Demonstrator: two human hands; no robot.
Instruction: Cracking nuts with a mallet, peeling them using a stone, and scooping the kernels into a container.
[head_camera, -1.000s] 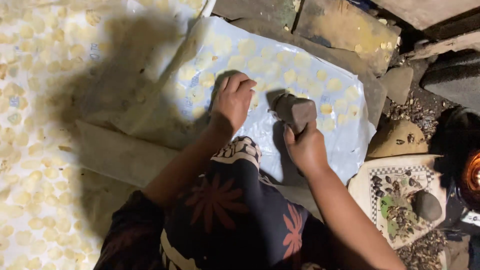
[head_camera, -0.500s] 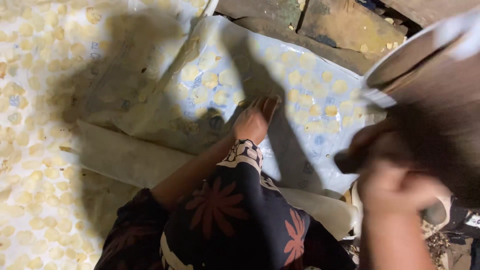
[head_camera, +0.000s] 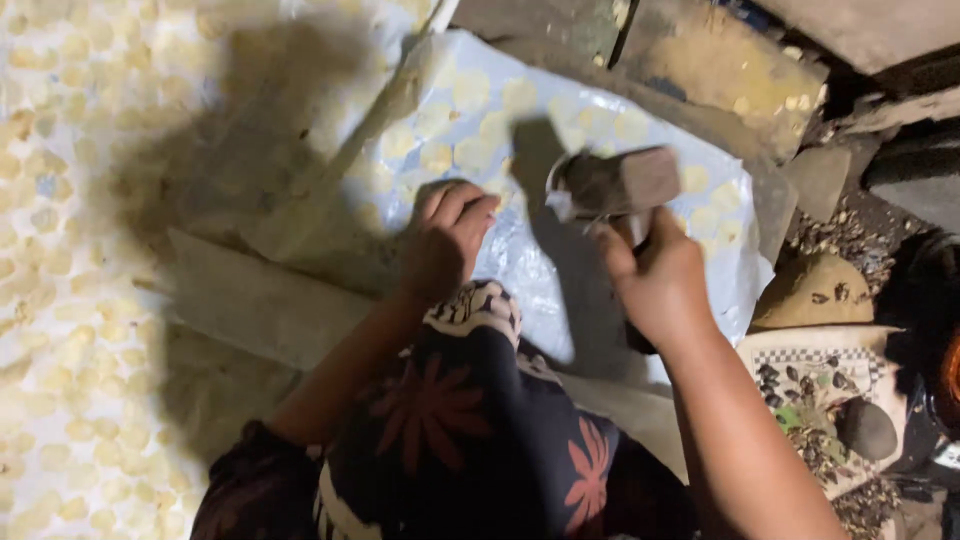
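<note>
Pounding is the work shown: a blocky wooden mallet (head_camera: 618, 182) is held raised in the right hand (head_camera: 655, 275), whose fingers are wrapped tight round the short handle, the head hanging just above a pale plastic sheet (head_camera: 520, 250) spread on the ground. The left hand (head_camera: 445, 240) is laid on that sheet with its fingers curled loosely together; whether anything small is pinched beneath them cannot be told, since the fingertips are hidden by the knuckles. The sheet is dotted with flat, pale yellow discs (head_camera: 470, 90), set close but mostly apart from one another. For the blow to be made well, the mallet face should be brought down flat rather than on an edge, so that whatever is struck is flattened evenly and the plastic is not torn; the left fingers should be kept beside the spot and not under it, as they lie very near the mallet's shadow. A short, controlled stroke is likely to be safer than a long swing. Below the hands a dark patterned cloth with red flowers (head_camera: 450, 420) is seen over the lap. To the left a larger cloth (head_camera: 60, 300) is covered with many more discs. To the right a checked tray (head_camera: 800, 352) holds dark seeds and a round stone (head_camera: 866, 428).
</note>
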